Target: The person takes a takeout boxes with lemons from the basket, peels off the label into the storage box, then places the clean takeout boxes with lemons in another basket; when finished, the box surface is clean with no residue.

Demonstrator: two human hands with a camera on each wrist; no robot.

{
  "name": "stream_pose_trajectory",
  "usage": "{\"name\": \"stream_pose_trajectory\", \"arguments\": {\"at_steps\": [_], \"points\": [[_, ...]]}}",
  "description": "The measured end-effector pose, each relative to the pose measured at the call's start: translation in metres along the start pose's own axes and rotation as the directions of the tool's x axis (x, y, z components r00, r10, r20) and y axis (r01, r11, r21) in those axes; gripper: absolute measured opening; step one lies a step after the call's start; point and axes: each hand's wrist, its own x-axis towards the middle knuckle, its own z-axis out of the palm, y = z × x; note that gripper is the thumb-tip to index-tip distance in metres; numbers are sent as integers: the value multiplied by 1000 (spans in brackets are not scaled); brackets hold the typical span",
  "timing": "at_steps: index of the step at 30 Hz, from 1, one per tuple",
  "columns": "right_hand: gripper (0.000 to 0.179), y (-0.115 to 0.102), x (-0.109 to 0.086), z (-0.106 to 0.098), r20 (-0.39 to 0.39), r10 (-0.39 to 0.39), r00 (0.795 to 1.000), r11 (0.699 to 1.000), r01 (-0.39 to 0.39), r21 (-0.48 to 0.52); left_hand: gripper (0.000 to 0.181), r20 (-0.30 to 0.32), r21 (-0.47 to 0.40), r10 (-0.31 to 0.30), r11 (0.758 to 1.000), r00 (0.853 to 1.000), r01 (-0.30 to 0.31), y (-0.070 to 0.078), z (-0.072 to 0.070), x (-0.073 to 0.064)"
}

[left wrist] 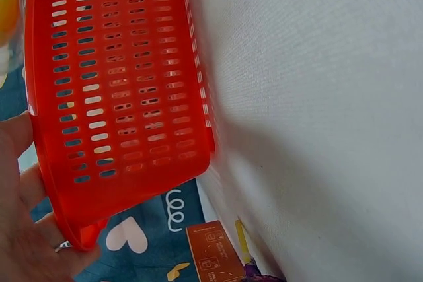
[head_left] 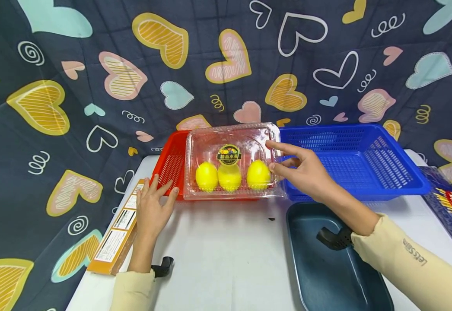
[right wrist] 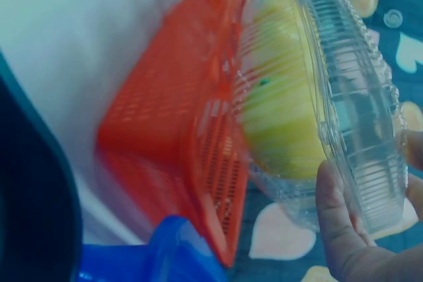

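My right hand [head_left: 303, 172] pinches the right side of a clear plastic fruit box [head_left: 235, 134], its thumb [right wrist: 334, 196] on one face. The box is lidded, carries a round black label and holds three lemons [head_left: 259, 175]. It is tilted up over the red basket [head_left: 171, 155], hiding much of it. At the basket's front left corner, my left hand [head_left: 154, 211] has its fingers spread, with the fingertips at the rim. In the left wrist view, that hand [left wrist: 30, 209] lies along the rim of the slotted red basket [left wrist: 132, 117].
A blue basket [head_left: 389, 185] stands right of the red one. In front of it is a dark tray [head_left: 327, 268], under my right forearm. An orange-brown carton [head_left: 119, 229] lies on the left and a dark printed package [head_left: 451, 203] on the right. A heart-patterned cloth [head_left: 210, 56] hangs behind the white table [head_left: 222, 259].
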Motion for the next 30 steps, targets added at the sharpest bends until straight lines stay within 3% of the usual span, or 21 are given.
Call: {"name": "stream_pose_trajectory", "arguments": {"at_steps": [15,30], "points": [[55,5,-50,-4,13,-19,1000,999,19,-41,47,16,16,3,1000,1000,-3,0,0,1],[54,15,-97,14,53,-40,998,999,40,-8,46,10,8,17,1000,1000,-17,0,0,1]]}}
